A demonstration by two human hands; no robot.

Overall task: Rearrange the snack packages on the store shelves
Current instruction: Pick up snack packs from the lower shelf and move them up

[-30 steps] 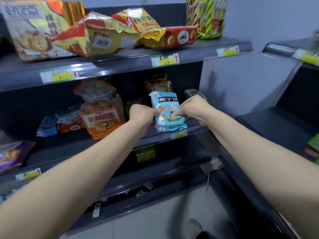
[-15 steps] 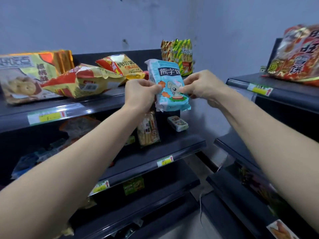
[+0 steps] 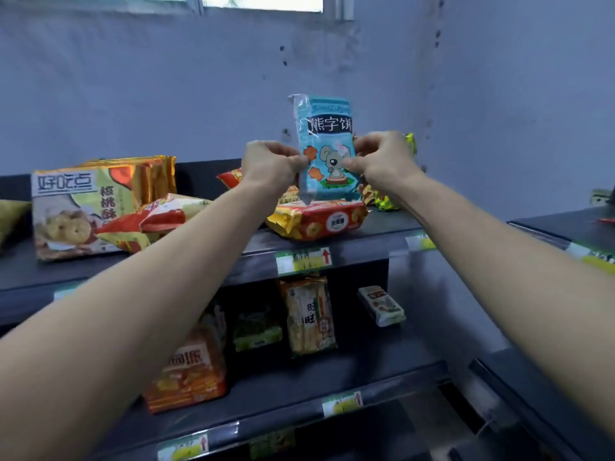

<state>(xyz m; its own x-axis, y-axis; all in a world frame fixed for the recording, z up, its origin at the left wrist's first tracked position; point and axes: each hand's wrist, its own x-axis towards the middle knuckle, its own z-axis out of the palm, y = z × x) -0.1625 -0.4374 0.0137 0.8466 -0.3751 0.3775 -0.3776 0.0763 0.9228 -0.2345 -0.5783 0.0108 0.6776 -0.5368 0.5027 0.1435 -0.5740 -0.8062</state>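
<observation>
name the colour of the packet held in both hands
Light blue packet with a grey cartoon animal, clearest in the head view.

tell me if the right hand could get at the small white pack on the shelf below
Probably not at once: the right hand pinches the blue pack together with the left hand. The small white pack lies open to the front, nothing in front of it.

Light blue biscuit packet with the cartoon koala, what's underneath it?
A red and yellow snack packet lies flat on the dark top shelf. The light blue biscuit packet covers its rear part; whether they touch is unclear.
</observation>
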